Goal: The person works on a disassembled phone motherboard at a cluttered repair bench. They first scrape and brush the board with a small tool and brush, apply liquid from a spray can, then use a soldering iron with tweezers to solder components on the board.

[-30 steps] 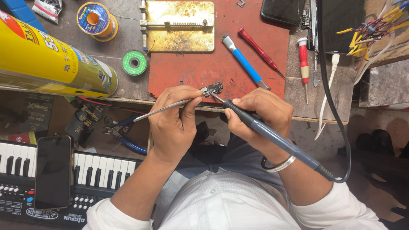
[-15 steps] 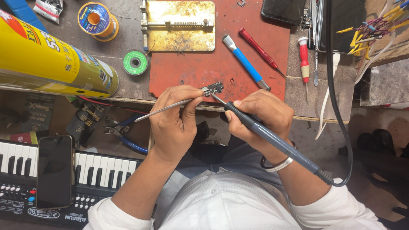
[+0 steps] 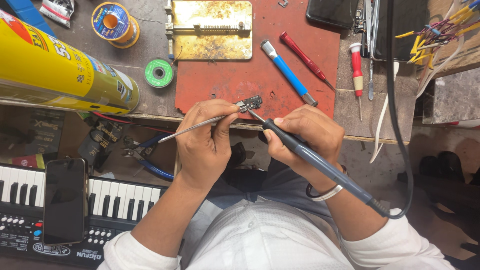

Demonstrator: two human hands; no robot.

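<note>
My left hand [image 3: 205, 142] grips slim metal tweezers [image 3: 192, 128] whose tips pinch a tiny dark circuit board [image 3: 251, 103] over the front edge of the red work mat [image 3: 230, 82]. My right hand [image 3: 306, 137] holds a grey-blue soldering iron [image 3: 320, 162] like a pen. Its tip touches the small board from the right. The iron's black cord [image 3: 395, 120] loops away to the right and up across the bench.
On the bench lie a yellow spray can [image 3: 60, 70], two solder spools [image 3: 112, 22] [image 3: 158, 73], a rusty metal board holder [image 3: 210, 29], blue [image 3: 287, 72] and red screwdrivers [image 3: 306, 59], a phone [image 3: 332, 12] and loose wires [image 3: 435, 35]. Below left sits a toy keyboard [image 3: 115, 205] with a phone [image 3: 64, 200] on it, and blue-handled pliers [image 3: 147, 155].
Both hands have stayed almost still at the small board; the iron's tip and cord shifted only slightly.
</note>
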